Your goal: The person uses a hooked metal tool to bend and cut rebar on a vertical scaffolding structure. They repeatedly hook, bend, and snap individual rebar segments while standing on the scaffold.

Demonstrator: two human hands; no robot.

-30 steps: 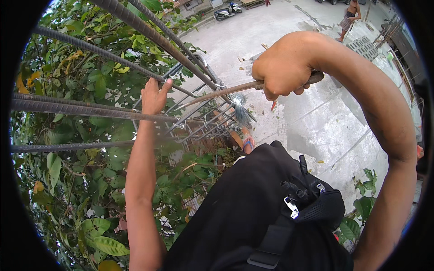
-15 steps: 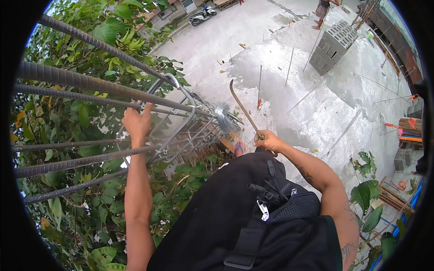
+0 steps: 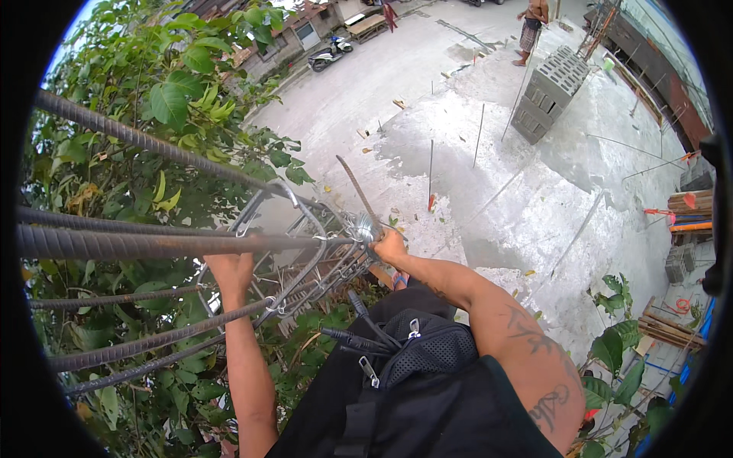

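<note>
Ribbed steel bars [image 3: 137, 242] run from the left edge into a column cage, tied with square stirrups [image 3: 311, 221]. My left hand [image 3: 231, 271] is closed round one of the bars near the top stirrup; the thick front bar hides its fingertips. My right hand [image 3: 391, 246] is closed round a bent rusty rod [image 3: 354, 183], whose free end points up and away. That hand is right beside a coil of thin tie wire [image 3: 365, 228] at the cage, and I cannot tell whether it touches it.
Leafy branches [image 3: 168, 103] crowd the cage on the left. Below is a concrete floor [image 3: 450, 114] with upright bars [image 3: 431, 175] and stacked hollow blocks [image 3: 551, 88]. A person [image 3: 528, 34] stands beyond. A motorcycle [image 3: 330, 53] is parked far off; timber [image 3: 672, 328] lies at right.
My right hand has moved left and forward with the bent rod, up to the wire coil. My left hand stays on the cage. The view has shifted and my body leans closer.
</note>
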